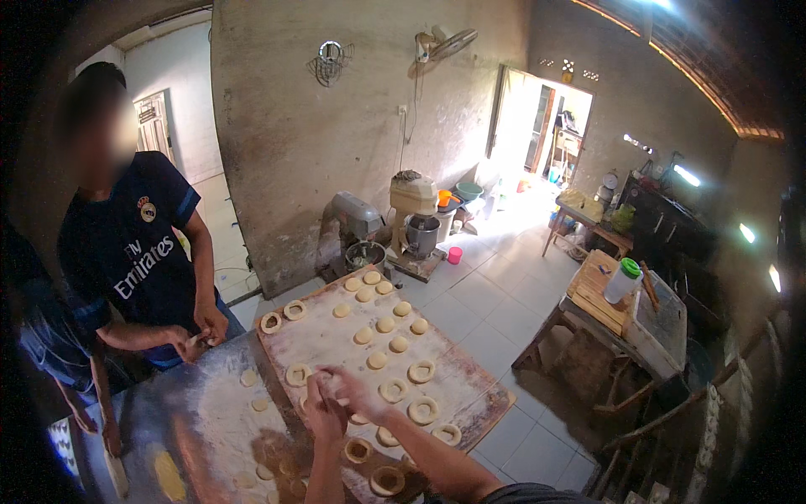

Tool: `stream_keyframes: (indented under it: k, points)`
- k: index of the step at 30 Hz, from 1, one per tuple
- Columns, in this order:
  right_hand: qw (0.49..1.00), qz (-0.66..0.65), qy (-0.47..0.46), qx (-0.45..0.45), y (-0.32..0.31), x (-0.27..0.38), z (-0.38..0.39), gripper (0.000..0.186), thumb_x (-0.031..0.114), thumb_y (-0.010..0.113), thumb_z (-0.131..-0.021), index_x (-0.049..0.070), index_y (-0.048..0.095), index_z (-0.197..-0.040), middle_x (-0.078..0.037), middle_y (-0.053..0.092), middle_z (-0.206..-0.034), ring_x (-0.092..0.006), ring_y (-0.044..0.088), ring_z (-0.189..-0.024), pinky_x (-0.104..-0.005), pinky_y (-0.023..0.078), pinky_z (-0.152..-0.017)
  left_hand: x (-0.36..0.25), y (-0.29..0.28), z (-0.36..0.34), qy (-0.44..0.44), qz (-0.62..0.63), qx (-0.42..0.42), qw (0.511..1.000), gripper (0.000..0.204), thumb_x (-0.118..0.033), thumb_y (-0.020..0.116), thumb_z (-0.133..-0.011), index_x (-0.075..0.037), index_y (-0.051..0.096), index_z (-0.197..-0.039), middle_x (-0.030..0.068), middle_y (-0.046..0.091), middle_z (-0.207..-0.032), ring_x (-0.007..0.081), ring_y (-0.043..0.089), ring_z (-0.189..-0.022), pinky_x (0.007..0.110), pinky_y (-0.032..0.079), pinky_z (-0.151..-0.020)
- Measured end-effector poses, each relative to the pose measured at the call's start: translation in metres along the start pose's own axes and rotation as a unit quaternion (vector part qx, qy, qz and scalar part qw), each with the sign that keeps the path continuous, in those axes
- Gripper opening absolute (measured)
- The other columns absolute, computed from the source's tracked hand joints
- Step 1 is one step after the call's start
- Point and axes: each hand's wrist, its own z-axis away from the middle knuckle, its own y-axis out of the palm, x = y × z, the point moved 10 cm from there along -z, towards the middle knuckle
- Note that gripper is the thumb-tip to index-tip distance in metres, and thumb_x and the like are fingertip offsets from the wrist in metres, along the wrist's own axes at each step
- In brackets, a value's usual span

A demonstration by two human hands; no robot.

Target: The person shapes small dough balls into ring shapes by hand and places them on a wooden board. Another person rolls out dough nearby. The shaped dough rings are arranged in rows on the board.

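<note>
My left hand and my right hand come together above a floured wooden board. Their fingers are closed against each other, the right hand partly blurred. Something pale shows between them, too hidden to name. Several small dough rounds lie on the board's far half. Around and beyond my hands sit dough rings with hollow middles, among them one ring right of my hands and another ring close to my right forearm. A dough ring lies just left of my hands.
A floured metal table adjoins the board at left, with flat dough pieces. Across it a person's hands work a small piece; another person's arms are beside them. Mixers stand by the wall. A low wooden table is at right.
</note>
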Motion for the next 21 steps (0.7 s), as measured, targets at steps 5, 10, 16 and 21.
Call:
stream_keyframes:
  k: [5,10,16,21]
  points:
    - [0.977,0.103,-0.143,-0.12,-0.118,0.043,0.019,0.065,0.063,0.036,-0.098,0.017,0.043,-0.144,-0.009,0.065,-0.089,-0.0198,0.066,-0.078,-0.0294,0.051,-0.065,-0.054,0.099,-0.011,-0.036,0.072,0.144,0.986,0.028,-0.02,0.045,-0.1,-0.01,0.049,-0.125,0.0212,0.067,-0.088,0.0449,0.065,-0.077,0.052,0.05,-0.063]
    - [0.98,-0.1,-0.087,-0.152,-0.217,0.048,0.027,0.075,0.071,0.027,-0.096,0.02,0.032,-0.15,-0.009,0.061,-0.086,-0.0173,0.058,-0.06,-0.027,0.047,-0.052,-0.069,0.204,-0.011,-0.048,0.028,0.197,0.979,0.031,-0.027,0.042,-0.101,-0.011,0.043,-0.128,0.028,0.067,-0.086,0.0524,0.062,-0.079,0.06,0.048,-0.067]
    - [0.986,-0.026,0.019,-0.165,-0.262,0.092,0.058,0.08,0.075,0.027,-0.094,0.02,0.032,-0.152,-0.01,0.06,-0.08,-0.016,0.056,-0.058,-0.0283,0.046,-0.051,-0.096,0.255,-0.017,-0.117,0.058,0.231,0.964,0.042,-0.039,0.039,-0.103,-0.008,0.036,-0.131,0.0384,0.062,-0.091,0.0569,0.059,-0.091,0.062,0.045,-0.08]
    - [0.907,0.312,0.099,-0.265,-0.344,0.057,0.031,0.073,0.065,0.04,-0.096,0.015,0.035,-0.149,-0.019,0.062,-0.084,-0.0299,0.064,-0.077,-0.0385,0.052,-0.07,-0.065,0.298,-0.033,-0.149,-0.026,0.193,0.969,0.053,-0.044,0.041,-0.101,-0.005,0.034,-0.137,0.0407,0.057,-0.112,0.0551,0.057,-0.105,0.063,0.041,-0.091]
